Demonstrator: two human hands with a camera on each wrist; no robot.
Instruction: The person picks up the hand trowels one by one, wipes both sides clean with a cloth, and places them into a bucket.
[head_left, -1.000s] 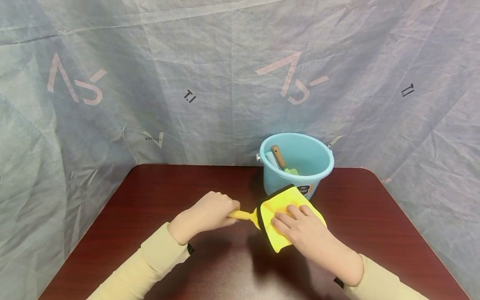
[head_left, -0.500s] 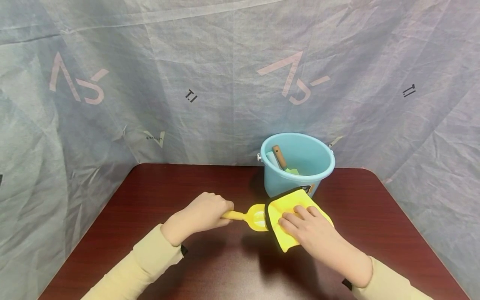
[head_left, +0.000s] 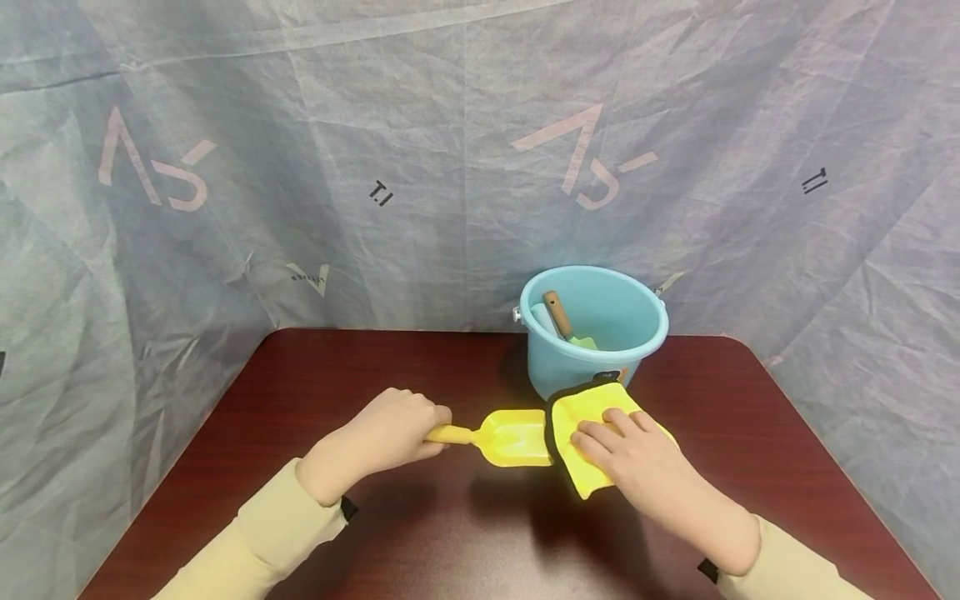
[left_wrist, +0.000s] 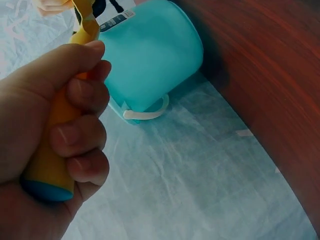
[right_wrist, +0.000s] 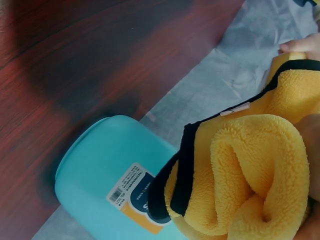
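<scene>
My left hand [head_left: 386, 433] grips the handle of a yellow toy shovel [head_left: 513, 437], held level above the table. In the left wrist view the fingers curl round the handle [left_wrist: 50, 157], whose butt end shows blue. My right hand [head_left: 641, 462] holds a yellow plush cloth [head_left: 581, 407] with a black border over the far end of the shovel's blade, hiding that end. Bunched folds of the cloth [right_wrist: 255, 175] fill much of the right wrist view. Just behind the cloth stands a light blue bucket [head_left: 551, 367], partly covered by it.
Inside the bucket lean a tool with a brown handle [head_left: 557, 312] and green end, and a pale blue thing [head_left: 542, 317]. The dark red table [head_left: 360, 358] backs onto a grey printed fabric sheet [head_left: 420, 250], which also rises at both sides.
The left hand has drawn the shovel leftward, baring more of its blade from under the cloth. The right hand has shifted a little to the right with the cloth.
</scene>
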